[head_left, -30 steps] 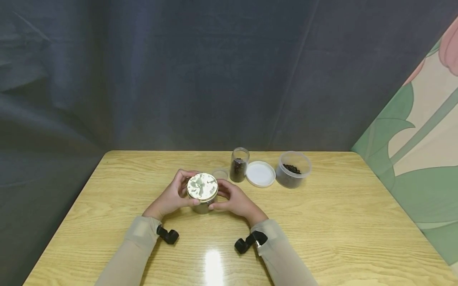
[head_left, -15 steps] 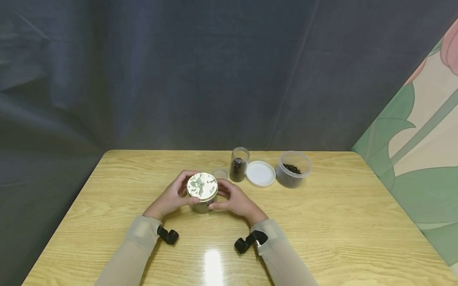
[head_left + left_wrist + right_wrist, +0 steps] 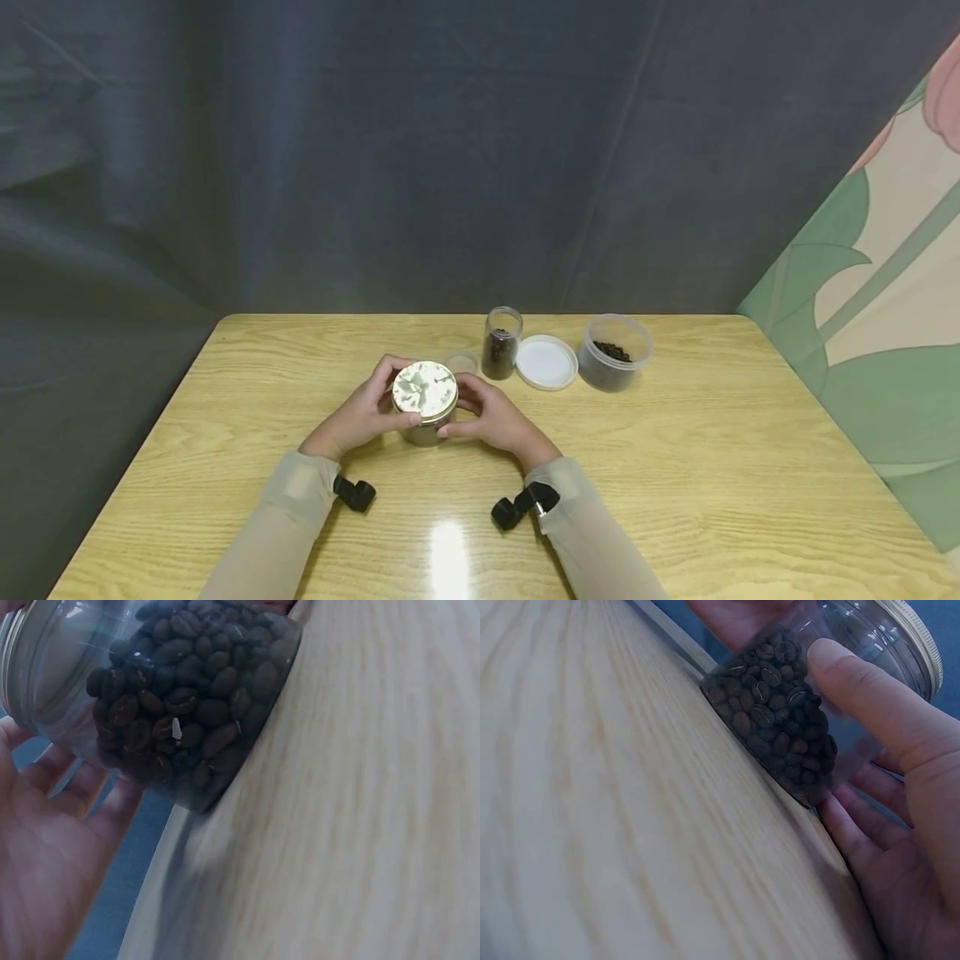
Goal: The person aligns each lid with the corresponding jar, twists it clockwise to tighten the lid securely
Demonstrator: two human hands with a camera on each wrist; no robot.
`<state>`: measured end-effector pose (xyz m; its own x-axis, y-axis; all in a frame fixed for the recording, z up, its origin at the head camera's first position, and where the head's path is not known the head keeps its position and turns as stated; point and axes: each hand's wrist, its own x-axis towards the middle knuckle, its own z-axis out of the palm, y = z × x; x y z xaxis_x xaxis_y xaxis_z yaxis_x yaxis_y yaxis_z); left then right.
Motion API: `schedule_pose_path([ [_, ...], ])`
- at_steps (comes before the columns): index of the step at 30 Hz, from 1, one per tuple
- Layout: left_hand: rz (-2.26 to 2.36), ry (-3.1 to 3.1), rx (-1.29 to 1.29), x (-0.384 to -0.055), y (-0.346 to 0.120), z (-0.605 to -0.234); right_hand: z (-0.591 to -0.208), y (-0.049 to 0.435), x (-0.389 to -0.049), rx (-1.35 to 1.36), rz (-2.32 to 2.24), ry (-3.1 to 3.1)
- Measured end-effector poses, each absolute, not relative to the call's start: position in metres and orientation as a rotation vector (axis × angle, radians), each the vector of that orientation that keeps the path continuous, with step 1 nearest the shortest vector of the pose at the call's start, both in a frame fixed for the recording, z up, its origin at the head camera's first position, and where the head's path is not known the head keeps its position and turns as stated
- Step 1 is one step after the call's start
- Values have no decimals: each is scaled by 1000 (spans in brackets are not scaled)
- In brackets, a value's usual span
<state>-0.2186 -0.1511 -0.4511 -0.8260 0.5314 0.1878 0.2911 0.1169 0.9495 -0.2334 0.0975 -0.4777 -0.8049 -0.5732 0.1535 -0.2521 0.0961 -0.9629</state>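
Note:
A clear jar [image 3: 769, 712] of coffee beans, topped by a shiny gold lid [image 3: 424, 390], stands upright on the wooden table. My left hand [image 3: 367, 408] holds it from the left, with the thumb at the front just under the lid's top edge. From the right, my right hand [image 3: 495, 417] grips the jar's body, its thumb pressed to the clear wall. Coffee beans [image 3: 180, 697] fill the lower part, seen through the side in the left wrist view. In the head view, the far fingertips of both hands are partly hidden behind the jar.
Behind the jar lies a small clear disc [image 3: 461, 362], perhaps a lid. To its right stand a narrow open jar [image 3: 501, 350] with dark beans, a flat white lid [image 3: 546, 364] and an open plastic tub [image 3: 611, 367] with beans. A dark curtain [image 3: 450, 167] hangs beyond the table.

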Motion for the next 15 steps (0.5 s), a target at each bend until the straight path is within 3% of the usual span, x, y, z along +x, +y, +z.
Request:
schedule_pose_path([
  [15, 1834, 2143, 832, -221, -149, -459, -477, 99, -233, -822, -1752, 2131],
])
